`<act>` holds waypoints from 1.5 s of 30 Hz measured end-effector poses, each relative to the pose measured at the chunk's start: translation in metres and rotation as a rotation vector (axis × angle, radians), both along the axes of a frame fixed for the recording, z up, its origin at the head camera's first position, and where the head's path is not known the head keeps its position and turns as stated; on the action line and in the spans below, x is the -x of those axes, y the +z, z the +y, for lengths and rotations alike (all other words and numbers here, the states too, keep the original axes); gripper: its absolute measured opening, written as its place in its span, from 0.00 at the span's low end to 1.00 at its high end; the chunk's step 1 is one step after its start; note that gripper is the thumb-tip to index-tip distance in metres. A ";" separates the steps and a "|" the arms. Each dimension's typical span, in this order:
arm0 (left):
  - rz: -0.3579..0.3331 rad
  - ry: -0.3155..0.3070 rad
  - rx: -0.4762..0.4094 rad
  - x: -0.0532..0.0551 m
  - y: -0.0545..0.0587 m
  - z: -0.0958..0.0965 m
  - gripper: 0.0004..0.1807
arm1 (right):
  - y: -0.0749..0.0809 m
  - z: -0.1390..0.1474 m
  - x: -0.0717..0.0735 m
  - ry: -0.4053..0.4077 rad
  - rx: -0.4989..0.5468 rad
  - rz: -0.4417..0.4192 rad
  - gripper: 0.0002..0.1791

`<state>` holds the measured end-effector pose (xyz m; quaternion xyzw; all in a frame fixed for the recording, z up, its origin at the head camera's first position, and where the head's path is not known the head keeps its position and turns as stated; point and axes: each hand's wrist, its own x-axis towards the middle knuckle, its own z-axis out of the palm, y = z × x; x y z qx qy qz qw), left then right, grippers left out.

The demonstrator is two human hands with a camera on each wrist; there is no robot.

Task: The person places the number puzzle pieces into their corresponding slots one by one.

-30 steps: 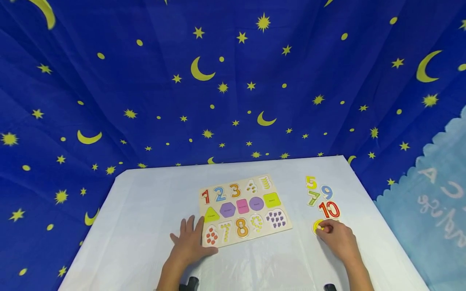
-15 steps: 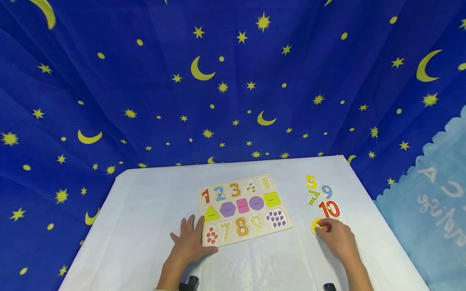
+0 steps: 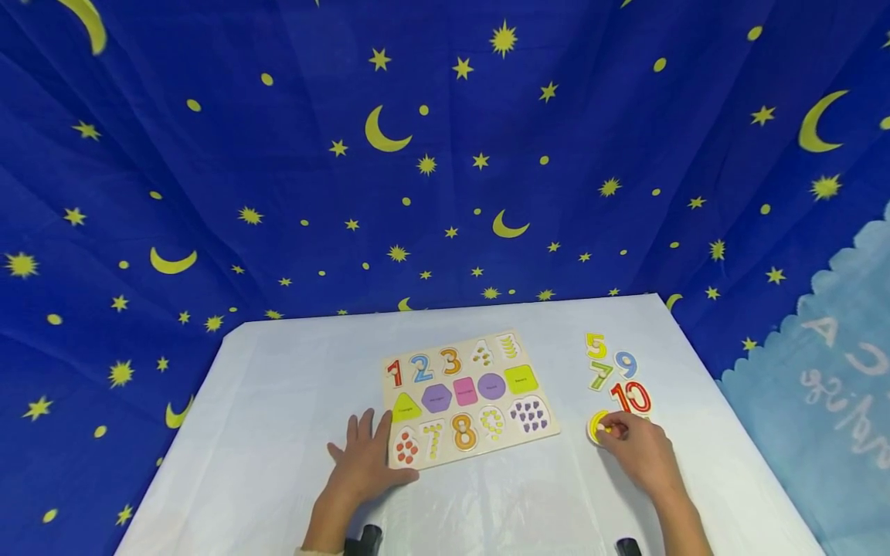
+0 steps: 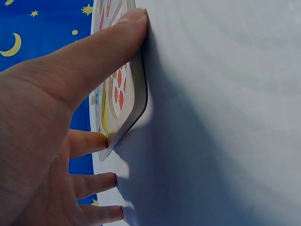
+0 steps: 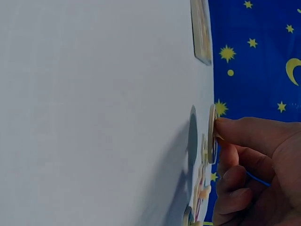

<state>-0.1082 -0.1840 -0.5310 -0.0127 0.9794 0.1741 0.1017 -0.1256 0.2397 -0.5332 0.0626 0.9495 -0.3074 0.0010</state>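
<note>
A wooden number puzzle board [image 3: 446, 457] lies on the white table. Its 1, 2, 3 and 8 pieces sit in their slots; other slots show printed pictures. My left hand [image 3: 365, 459] rests with spread, straight fingers at the board's near left corner, its thumb [image 4: 134, 21] along the near edge. On the right, my right hand [image 3: 641, 452] pinches a rounded yellow puzzle piece [image 3: 594, 426] by its knob. In the right wrist view this piece [image 5: 212, 136] is off the table, apart from its shadow. Its number is partly covered by the fingers.
Loose number pieces lie beyond my right hand: a yellow 5 [image 3: 596, 346], a green 7 [image 3: 601, 376], a blue 9 [image 3: 626, 363] and a red 10 [image 3: 631, 398]. A blue star-and-moon cloth [image 3: 445, 177] hangs behind the table. Two black objects show at the near edge.
My right hand has shifted slightly left and away from me with the yellow piece, which has come up off the table. The left hand stays on the board's corner.
</note>
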 end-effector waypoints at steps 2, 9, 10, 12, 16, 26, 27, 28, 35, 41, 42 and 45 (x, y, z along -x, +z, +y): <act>0.004 0.000 0.002 0.000 0.000 0.000 0.62 | 0.001 -0.002 0.001 0.012 0.000 0.003 0.12; 0.022 -0.013 0.005 -0.001 -0.003 -0.001 0.62 | -0.001 -0.011 0.002 0.041 0.013 0.006 0.11; 0.023 -0.012 0.005 -0.001 -0.003 0.000 0.62 | -0.002 -0.013 0.002 0.043 0.016 0.000 0.12; 0.026 -0.011 0.005 -0.001 -0.004 0.000 0.62 | -0.002 -0.016 0.002 0.048 0.014 -0.008 0.12; 0.033 -0.021 0.008 -0.001 -0.005 0.000 0.63 | -0.002 -0.022 0.004 0.055 0.010 -0.011 0.11; 0.043 -0.024 0.012 -0.001 -0.004 -0.001 0.63 | 0.003 -0.038 0.010 0.088 0.023 -0.010 0.11; 0.042 -0.023 0.012 -0.001 -0.004 -0.001 0.63 | 0.003 -0.040 0.011 0.090 0.023 -0.010 0.11; 0.041 -0.022 0.011 -0.001 -0.004 -0.002 0.63 | 0.003 -0.042 0.011 0.093 0.025 -0.006 0.11; 0.034 -0.008 0.004 -0.001 -0.005 -0.002 0.63 | 0.003 -0.054 0.015 0.129 0.047 0.011 0.09; 0.017 0.005 0.004 0.002 -0.007 -0.002 0.63 | 0.003 -0.062 0.018 0.159 0.043 0.015 0.10; 0.014 0.008 0.003 0.003 -0.007 -0.002 0.63 | 0.004 -0.064 0.019 0.164 0.044 0.016 0.10; 0.010 0.009 0.004 0.003 -0.007 -0.002 0.63 | 0.003 -0.069 0.020 0.177 0.047 0.010 0.10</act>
